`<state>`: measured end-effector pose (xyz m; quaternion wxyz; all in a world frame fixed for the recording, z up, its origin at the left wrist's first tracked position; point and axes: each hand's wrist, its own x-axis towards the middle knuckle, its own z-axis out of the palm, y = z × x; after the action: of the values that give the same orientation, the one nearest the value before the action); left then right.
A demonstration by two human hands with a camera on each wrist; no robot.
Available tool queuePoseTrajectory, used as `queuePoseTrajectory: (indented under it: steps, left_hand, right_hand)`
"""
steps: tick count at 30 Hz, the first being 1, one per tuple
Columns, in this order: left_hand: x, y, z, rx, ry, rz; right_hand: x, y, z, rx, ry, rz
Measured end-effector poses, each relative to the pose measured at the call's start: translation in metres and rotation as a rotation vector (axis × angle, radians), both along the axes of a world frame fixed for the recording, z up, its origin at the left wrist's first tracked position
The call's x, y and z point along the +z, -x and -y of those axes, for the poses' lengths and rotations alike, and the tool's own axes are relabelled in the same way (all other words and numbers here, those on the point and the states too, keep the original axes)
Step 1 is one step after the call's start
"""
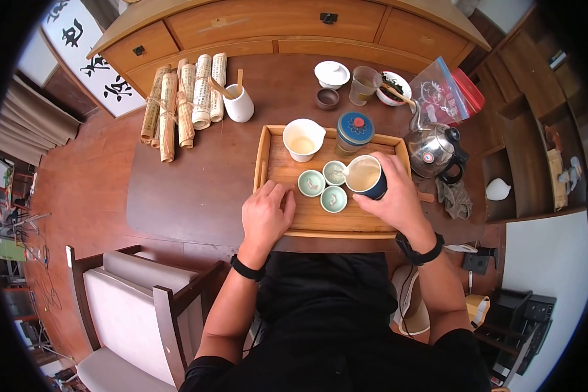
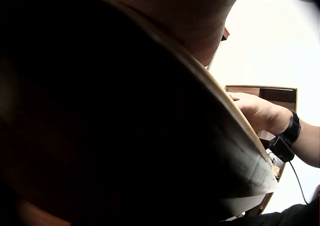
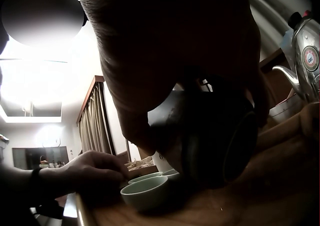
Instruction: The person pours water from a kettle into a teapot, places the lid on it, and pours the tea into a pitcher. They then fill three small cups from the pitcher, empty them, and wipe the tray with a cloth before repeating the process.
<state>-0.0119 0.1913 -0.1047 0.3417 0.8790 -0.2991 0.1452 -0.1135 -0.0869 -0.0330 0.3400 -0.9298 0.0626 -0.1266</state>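
In the head view my right hand (image 1: 398,196) grips a dark blue cup with a pale inside (image 1: 364,175), tilted left, its lip over the upper right small green cup (image 1: 335,172). Two more small green cups, one at left (image 1: 311,183) and one at the front (image 1: 333,199), stand beside it on the wooden tray (image 1: 346,232). My left hand (image 1: 266,212) rests at the tray's front left corner, fingers loosely bent, holding nothing. In the right wrist view the gripped cup (image 3: 215,141) is dark, above a green cup (image 3: 145,192). The left wrist view is mostly dark.
On the tray stand a white pitcher (image 1: 303,140) and a blue-lidded jar (image 1: 354,132). A steel kettle (image 1: 431,151) and a cloth (image 1: 455,198) are at the right. Behind are a lidded white bowl (image 1: 332,74) and a glass (image 1: 364,85); bamboo scrolls (image 1: 168,111) lie at left.
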Motion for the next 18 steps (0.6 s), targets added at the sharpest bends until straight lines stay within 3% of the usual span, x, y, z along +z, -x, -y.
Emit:
queuePoseTrajectory:
  steps: [10,18]
  left_hand:
    - [0.0,0.0,0.0,-0.005,-0.004,0.005]
    - [-0.002,0.0,0.0,-0.008,0.006,0.009]
  right_hand:
    - [0.007,0.023,-0.007,0.082,-0.012,-0.031]
    - [-0.002,0.026,-0.007,0.114,0.143,-0.079]
